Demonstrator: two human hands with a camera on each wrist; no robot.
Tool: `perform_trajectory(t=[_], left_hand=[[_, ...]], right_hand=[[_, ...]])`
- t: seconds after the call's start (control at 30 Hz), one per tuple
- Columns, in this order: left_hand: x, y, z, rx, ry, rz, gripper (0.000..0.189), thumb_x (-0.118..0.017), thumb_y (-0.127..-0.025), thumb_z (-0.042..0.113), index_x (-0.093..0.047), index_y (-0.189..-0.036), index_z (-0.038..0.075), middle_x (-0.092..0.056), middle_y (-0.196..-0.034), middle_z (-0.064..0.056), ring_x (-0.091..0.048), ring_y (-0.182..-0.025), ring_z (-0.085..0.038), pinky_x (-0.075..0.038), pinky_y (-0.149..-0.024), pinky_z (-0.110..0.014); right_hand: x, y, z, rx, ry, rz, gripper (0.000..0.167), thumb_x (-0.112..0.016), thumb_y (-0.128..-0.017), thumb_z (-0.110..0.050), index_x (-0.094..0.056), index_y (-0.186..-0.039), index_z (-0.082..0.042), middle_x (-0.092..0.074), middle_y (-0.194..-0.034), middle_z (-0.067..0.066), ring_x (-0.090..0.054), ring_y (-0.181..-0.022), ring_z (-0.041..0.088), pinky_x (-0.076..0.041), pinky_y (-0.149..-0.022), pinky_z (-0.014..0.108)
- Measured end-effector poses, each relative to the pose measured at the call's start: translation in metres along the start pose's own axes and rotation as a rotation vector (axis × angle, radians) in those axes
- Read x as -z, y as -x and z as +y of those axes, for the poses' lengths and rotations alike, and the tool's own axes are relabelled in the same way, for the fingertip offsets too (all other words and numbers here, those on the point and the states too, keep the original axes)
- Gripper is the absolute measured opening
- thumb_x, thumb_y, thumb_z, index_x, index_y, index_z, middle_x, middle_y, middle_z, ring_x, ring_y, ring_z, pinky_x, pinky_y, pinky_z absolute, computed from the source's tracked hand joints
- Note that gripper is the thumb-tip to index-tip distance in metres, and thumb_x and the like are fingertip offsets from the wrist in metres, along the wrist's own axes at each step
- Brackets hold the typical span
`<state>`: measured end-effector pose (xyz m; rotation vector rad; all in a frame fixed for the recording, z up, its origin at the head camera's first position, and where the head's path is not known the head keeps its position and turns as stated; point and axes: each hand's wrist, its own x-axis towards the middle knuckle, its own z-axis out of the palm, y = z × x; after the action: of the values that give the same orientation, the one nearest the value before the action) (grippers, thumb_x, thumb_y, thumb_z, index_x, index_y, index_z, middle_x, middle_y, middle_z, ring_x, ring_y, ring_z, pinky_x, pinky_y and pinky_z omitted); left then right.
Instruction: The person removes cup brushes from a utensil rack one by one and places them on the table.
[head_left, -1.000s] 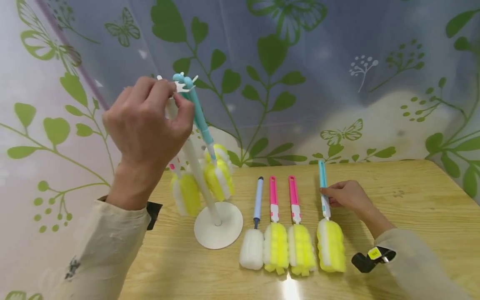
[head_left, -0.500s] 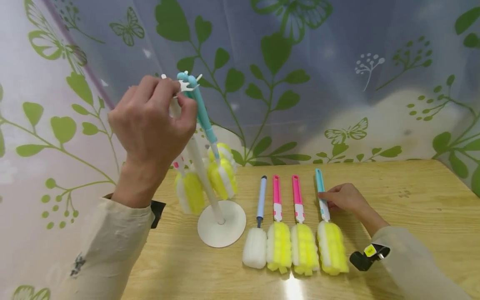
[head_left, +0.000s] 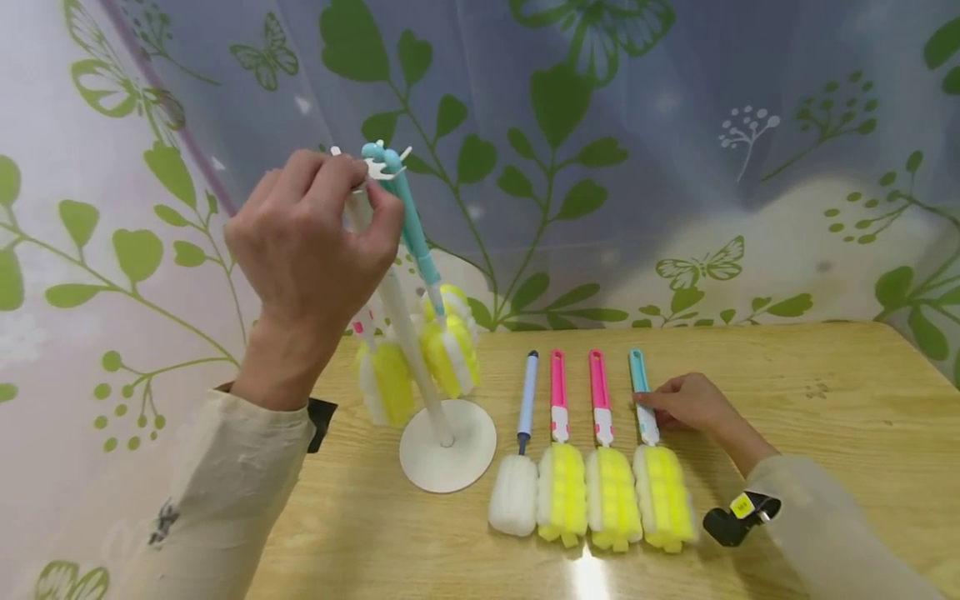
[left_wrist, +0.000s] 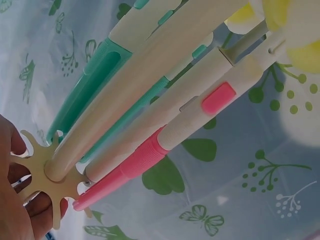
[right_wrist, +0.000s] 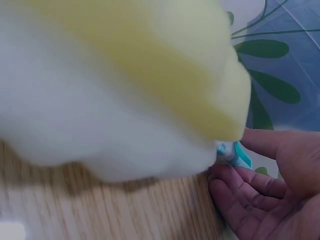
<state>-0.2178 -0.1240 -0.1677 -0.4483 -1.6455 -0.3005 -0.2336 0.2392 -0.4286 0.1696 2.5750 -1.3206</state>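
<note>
High at the left, my left hand [head_left: 311, 225] grips the hooked top of a white stand [head_left: 447, 467]. From its hooks hang several sponge brushes; a turquoise handle [head_left: 412, 221] shows in the head view, and a pink handle [left_wrist: 132, 167] shows in the left wrist view. The pole leans slightly. At the right, my right hand [head_left: 693, 400] pinches the handle of a turquoise-handled sponge brush [head_left: 663, 500] between thumb and fingers. Its yellow and white sponge [right_wrist: 125, 90] fills much of the right wrist view and hides part of the handle.
Left of the held brush, in a row on the wooden table [head_left: 847, 467], lie a pink-handled sponge brush [head_left: 613, 500], another pink-handled brush [head_left: 562, 492] and a blue-handled white sponge brush [head_left: 514, 496]. A leaf-patterned curtain [head_left: 675, 150] hangs behind the table's back edge.
My right hand has brought the turquoise-handled brush left and toward me, close beside the pink-handled brush. The left hand keeps its grip on the stand's top.
</note>
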Motion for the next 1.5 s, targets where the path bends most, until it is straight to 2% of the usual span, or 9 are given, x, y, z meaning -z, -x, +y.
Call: perform_trajectory(t=[0.2, 0.33, 0.4, 0.6, 0.73, 0.97, 1.07, 1.3, 1.5], left_hand=[[0.001, 0.001, 0.0, 0.038, 0.034, -0.001, 0.024, -0.051, -0.082, 0.014, -0.072, -0.079, 0.003, -0.066, -0.075, -0.01, -0.053, -0.054, -0.029, -0.034, -0.045, -0.039], [0.001, 0.003, -0.003, 0.05, 0.096, 0.028, 0.026, -0.05, -0.08, 0.014, -0.074, -0.08, 0.003, -0.068, -0.077, -0.009, -0.055, -0.055, -0.027, -0.033, -0.047, -0.038], [0.001, 0.003, -0.005, 0.048, 0.131, 0.036, 0.028, -0.05, -0.08, 0.013, -0.075, -0.08, 0.003, -0.069, -0.078, -0.009, -0.056, -0.056, -0.027, -0.033, -0.046, -0.038], [0.001, 0.003, -0.011, 0.027, 0.217, 0.045, 0.028, -0.049, -0.08, 0.012, -0.075, -0.08, 0.003, -0.07, -0.078, -0.008, -0.061, -0.06, -0.027, -0.034, -0.047, -0.038], [0.001, 0.002, -0.014, 0.021, 0.249, 0.048, 0.028, -0.049, -0.08, 0.012, -0.076, -0.08, 0.004, -0.071, -0.078, -0.007, -0.064, -0.062, -0.027, -0.033, -0.047, -0.038], [0.005, 0.001, -0.015, 0.01, 0.296, 0.012, 0.031, -0.046, -0.081, 0.011, -0.076, -0.083, 0.004, -0.072, -0.083, -0.005, -0.068, -0.072, -0.025, -0.037, -0.048, -0.04], [0.007, 0.0, -0.016, 0.011, 0.301, -0.016, 0.033, -0.044, -0.082, 0.011, -0.076, -0.084, 0.003, -0.072, -0.086, -0.004, -0.069, -0.076, -0.025, -0.04, -0.049, -0.042], [0.012, -0.001, -0.017, -0.001, 0.284, -0.096, 0.037, -0.041, -0.082, 0.007, -0.077, -0.088, 0.003, -0.073, -0.091, -0.005, -0.069, -0.085, -0.024, -0.041, -0.05, -0.041], [0.013, -0.002, -0.011, -0.035, 0.228, -0.089, 0.038, -0.039, -0.078, 0.002, -0.077, -0.085, 0.003, -0.073, -0.092, -0.004, -0.069, -0.08, -0.029, -0.037, -0.048, -0.041]], right_hand=[[0.005, 0.002, 0.007, 0.024, -0.052, -0.013, 0.049, -0.062, -0.091, -0.033, -0.062, -0.102, 0.014, -0.069, -0.079, 0.01, -0.067, -0.072, 0.02, -0.055, -0.066, 0.032], [0.009, 0.003, 0.008, 0.045, -0.06, 0.024, 0.052, -0.057, -0.094, -0.035, -0.059, -0.107, 0.015, -0.069, -0.083, 0.012, -0.068, -0.075, 0.021, -0.055, -0.067, 0.033], [0.011, 0.005, 0.006, 0.062, -0.061, 0.049, 0.051, -0.055, -0.095, -0.035, -0.059, -0.108, 0.015, -0.069, -0.085, 0.012, -0.067, -0.076, 0.021, -0.055, -0.068, 0.032], [0.017, 0.012, -0.013, 0.151, -0.176, 0.093, 0.048, -0.053, -0.097, -0.03, -0.056, -0.113, 0.015, -0.067, -0.09, 0.015, -0.067, -0.08, 0.024, -0.055, -0.073, 0.033], [0.018, 0.017, -0.036, 0.222, -0.204, 0.108, 0.048, -0.053, -0.097, -0.032, -0.057, -0.115, 0.012, -0.066, -0.094, 0.017, -0.067, -0.085, 0.029, -0.055, -0.074, 0.035], [0.007, 0.03, -0.087, 0.354, -0.257, 0.09, 0.039, -0.055, -0.096, -0.032, -0.061, -0.111, 0.004, -0.065, -0.094, 0.017, -0.067, -0.081, 0.02, -0.055, -0.073, 0.032], [-0.001, 0.038, -0.111, 0.42, -0.277, 0.061, 0.035, -0.057, -0.095, -0.031, -0.062, -0.107, 0.002, -0.065, -0.092, 0.016, -0.067, -0.08, 0.021, -0.055, -0.072, 0.032], [-0.022, 0.059, -0.168, 0.613, -0.297, -0.017, 0.028, -0.059, -0.094, -0.026, -0.065, -0.111, -0.004, -0.068, -0.096, 0.012, -0.067, -0.086, 0.021, -0.053, -0.078, 0.034], [-0.047, 0.07, -0.211, 0.748, -0.311, 0.015, 0.033, -0.063, -0.092, -0.027, -0.064, -0.12, -0.009, -0.067, -0.109, 0.002, -0.065, -0.094, 0.014, -0.051, -0.082, 0.035]])
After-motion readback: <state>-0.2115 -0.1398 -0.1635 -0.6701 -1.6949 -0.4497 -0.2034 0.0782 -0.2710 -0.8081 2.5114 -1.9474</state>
